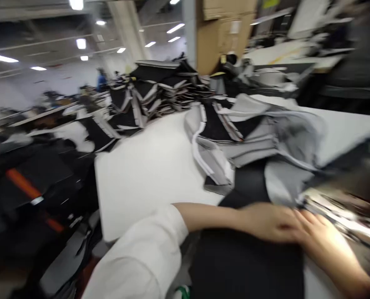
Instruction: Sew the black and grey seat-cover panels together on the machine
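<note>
- The workshop hall (79,45) is a wide, low-ceilinged room with strip lights, a concrete pillar and long rows of work tables; a person in a blue top (101,81) stands far off, blurred.
- The white bench (147,178) runs across the view, with a dark pile of cloth holding an orange strip (23,182) to its left.
- Stacked black-and-grey sewn panels (154,87) rise at the far end of the bench.
- Nearer, a loose heap of grey and black padded panels with white edging (235,133) lies just beyond the hands.
- A black fabric panel (247,265) lies at the near bench edge, directly under the hands, its far end meeting the heap.
- The left hand (267,222), reaching across from a white sleeve (138,257), lies flat and palm-down on the panel, fingers together, pinching nothing.
- The right hand (325,245) lies flat too, fingers lightly spread, its fingertips almost meeting the left's; no pinch shows.
- Open palms seem the right touch here: smoothing limp cloth outward from the middle should avoid creases.
</note>
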`<state>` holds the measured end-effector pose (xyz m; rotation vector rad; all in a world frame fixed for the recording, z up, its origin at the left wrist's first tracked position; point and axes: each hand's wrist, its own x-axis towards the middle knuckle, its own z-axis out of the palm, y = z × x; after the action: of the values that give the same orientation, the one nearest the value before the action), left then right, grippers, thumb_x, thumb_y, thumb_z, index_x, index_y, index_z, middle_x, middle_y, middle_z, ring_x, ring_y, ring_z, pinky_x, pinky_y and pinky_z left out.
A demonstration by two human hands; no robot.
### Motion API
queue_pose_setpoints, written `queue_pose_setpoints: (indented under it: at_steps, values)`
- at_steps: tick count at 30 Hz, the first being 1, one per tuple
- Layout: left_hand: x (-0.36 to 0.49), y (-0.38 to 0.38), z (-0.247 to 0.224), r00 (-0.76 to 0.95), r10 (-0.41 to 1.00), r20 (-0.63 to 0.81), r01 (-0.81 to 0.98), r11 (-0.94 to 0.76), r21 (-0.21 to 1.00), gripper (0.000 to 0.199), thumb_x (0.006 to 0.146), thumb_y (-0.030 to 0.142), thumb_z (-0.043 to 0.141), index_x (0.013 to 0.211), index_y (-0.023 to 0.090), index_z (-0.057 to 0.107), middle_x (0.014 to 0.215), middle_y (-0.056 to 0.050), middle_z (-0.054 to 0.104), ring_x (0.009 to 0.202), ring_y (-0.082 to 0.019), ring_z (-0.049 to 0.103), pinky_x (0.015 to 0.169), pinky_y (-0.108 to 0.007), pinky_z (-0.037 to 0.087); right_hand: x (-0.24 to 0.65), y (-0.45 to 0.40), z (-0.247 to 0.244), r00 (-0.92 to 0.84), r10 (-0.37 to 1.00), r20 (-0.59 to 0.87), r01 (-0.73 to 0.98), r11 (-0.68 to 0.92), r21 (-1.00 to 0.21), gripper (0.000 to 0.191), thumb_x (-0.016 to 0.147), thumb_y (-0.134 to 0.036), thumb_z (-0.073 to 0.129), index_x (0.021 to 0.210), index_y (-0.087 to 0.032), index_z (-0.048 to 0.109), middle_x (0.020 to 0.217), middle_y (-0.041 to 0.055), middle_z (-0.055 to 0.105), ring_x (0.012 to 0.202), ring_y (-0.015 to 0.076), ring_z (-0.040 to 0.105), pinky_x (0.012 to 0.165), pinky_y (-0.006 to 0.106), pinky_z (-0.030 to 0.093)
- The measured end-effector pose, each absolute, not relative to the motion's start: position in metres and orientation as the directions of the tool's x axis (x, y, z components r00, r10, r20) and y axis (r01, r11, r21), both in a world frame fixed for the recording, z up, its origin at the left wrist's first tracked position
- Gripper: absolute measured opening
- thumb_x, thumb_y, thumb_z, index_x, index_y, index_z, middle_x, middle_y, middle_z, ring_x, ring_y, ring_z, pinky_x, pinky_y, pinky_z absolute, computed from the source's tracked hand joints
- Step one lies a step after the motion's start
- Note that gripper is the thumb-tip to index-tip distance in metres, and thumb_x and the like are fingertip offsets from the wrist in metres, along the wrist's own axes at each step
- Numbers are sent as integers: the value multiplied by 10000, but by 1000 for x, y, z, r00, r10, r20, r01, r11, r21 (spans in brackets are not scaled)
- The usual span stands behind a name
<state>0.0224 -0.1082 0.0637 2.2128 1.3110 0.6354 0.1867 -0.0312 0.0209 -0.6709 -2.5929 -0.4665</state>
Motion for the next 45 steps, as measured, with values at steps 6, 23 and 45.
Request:
queue_pose_setpoints:
  at_steps: [6, 23, 45]
  values:
    - [9, -61, 44, 390, 908, 152, 880, -416, 228, 273, 848, 192, 490, 1099, 143, 586, 1132, -94, 600, 1068, -220, 541, 937, -349, 428, 194, -74, 18, -765, 634, 111, 637, 723, 267, 249, 821, -49, 400, 865, -121, 635, 841, 129, 641, 593, 181, 551, 504, 294, 305]
    - [3, -43, 23, 530, 789, 312, 816, -574, 66, 224, 873, 199, 491, 972, 205, 692, 901, -55, 636, 901, -198, 541, 828, -338, 433, 205, -97, 6, -708, 681, 187, 694, 720, 10, 296, 820, -85, 370, 1026, -130, 578, 1295, 235, 497, 513, 124, 549, 436, 265, 244]
    - [15, -31, 24, 786, 567, 246, 610, -777, -157, 270, 862, 111, 424, 958, 153, 673, 893, -83, 690, 957, -229, 608, 854, -369, 445, 193, -93, 4, -682, 692, 234, 718, 695, 38, 527, 817, -76, 362, 1343, -102, 377, 1214, 295, 530, 633, 196, 596, 602, 352, 445]
